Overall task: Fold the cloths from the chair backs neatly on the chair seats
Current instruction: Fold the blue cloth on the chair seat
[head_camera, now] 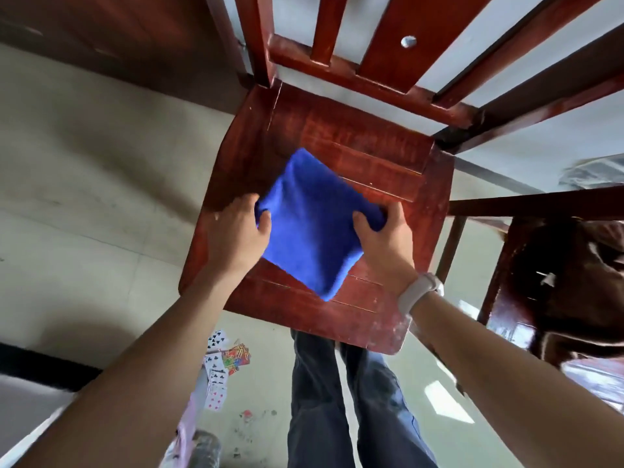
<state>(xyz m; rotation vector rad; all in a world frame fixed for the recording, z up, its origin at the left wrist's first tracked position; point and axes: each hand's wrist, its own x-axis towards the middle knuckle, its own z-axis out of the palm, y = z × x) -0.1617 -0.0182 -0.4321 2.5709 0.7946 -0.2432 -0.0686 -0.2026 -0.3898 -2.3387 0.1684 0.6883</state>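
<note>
1. Cloth [312, 228], blue and already folded into a compact square, sits over the middle of the chair seat [354, 157], turned like a diamond rather than square to the seat edges; from my feed I can't tell whether it rests fully on the wood or is a little lifted.
2. My left hand [236, 228] pinches its left corner, fingers curled under and thumb on top; my right hand [385, 238] grips the right corner the same way.
3. Risk, as I judge it: letting go unevenly could let the layers spring open or slide.
4. The near corner [326, 292] points toward the seat front; a careless tug might drag the bundle off onto the floor [84, 184].
5. The skewed angle would leave it looking untidy.
</note>
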